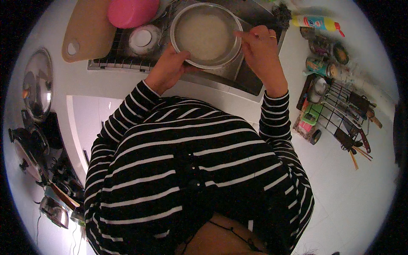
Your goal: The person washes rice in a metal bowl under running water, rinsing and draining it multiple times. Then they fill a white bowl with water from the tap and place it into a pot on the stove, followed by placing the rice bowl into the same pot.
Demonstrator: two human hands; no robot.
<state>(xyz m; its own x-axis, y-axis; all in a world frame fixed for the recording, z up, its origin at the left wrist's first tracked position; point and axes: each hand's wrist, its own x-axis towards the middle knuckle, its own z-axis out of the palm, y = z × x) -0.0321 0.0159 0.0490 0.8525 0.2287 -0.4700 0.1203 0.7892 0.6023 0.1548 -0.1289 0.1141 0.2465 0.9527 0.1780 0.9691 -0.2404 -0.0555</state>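
A round, pale-rimmed bowl holds cloudy liquid with a whitish, grainy layer, possibly rice. My left hand grips its lower left side, thumb over the rim and the other fingers underneath. At the right rim is my right hand, which wears a ring; its index finger reaches over the edge while the other fingers curl. Whether that hand also grips the bowl is hidden. Beneath the bowl lies a stainless-steel sink.
Left of the bowl, a wire dish rack carries an upturned white bowl, a pink bowl and a cutting board. A glass pot lid lies far left. Right are a yellow bottle and a knife rack.
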